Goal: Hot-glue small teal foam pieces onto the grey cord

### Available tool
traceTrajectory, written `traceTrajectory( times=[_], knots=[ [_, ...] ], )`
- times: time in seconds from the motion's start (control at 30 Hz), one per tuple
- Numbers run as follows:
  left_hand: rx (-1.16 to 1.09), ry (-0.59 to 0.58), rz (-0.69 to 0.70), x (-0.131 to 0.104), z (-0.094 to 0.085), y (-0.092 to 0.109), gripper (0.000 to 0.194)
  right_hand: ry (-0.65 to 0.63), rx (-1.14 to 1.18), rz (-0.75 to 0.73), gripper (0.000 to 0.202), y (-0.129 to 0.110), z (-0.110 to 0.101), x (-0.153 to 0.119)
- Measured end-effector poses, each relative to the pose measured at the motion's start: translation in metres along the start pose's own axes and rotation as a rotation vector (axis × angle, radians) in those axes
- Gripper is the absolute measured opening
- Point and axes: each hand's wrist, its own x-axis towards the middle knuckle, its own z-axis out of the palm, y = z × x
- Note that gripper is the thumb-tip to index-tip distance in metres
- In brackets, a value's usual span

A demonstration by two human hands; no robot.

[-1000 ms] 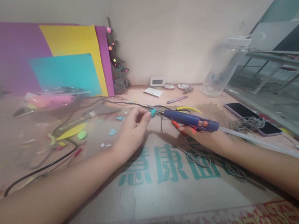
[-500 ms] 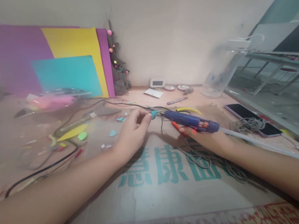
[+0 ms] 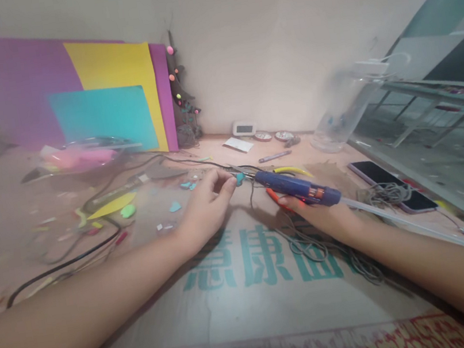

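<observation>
Glue gun (image 3: 299, 187) was gripped in right hand (image 3: 323, 215); left hand (image 3: 206, 206) pinched teal piece (image 3: 240, 179) by nozzle (image 3: 250, 176), back from front edge of tabletop (image 3: 302, 156). Slip risked burnt fingertips (image 3: 229, 184).

Across the rear of the surface (image 3: 305, 152), left to right, stand sheets (image 3: 107, 70), a branch (image 3: 184, 104), a clock (image 3: 244, 128) and a jug (image 3: 336, 114). A card (image 3: 238, 144) lies before the clock, a pen (image 3: 275, 156) to the card's right. Right of the glue gun (image 3: 292, 185), wire (image 3: 385, 193) lies partly on a phone (image 3: 370, 171).
</observation>
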Motion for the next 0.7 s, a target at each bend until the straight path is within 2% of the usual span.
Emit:
traceTrajectory(
  times=[0.13, 0.3, 0.7],
  knots=[
    [0.013, -0.005, 0.003, -0.0003, -0.0003, 0.0009, 0.016, -0.04, 0.123, 0.056, 0.014, -0.0013, 0.0, 0.0002],
    [0.032, -0.005, 0.02, -0.0007, -0.0015, 0.0023, 0.016, -0.031, 0.136, 0.094, 0.019, -0.0028, -0.0005, -0.0001],
    [0.048, -0.018, 0.019, -0.0005, -0.0004, 0.0051, 0.013, -0.045, 0.107, 0.024, 0.017, 0.0043, 0.0018, -0.0008]
  ],
)
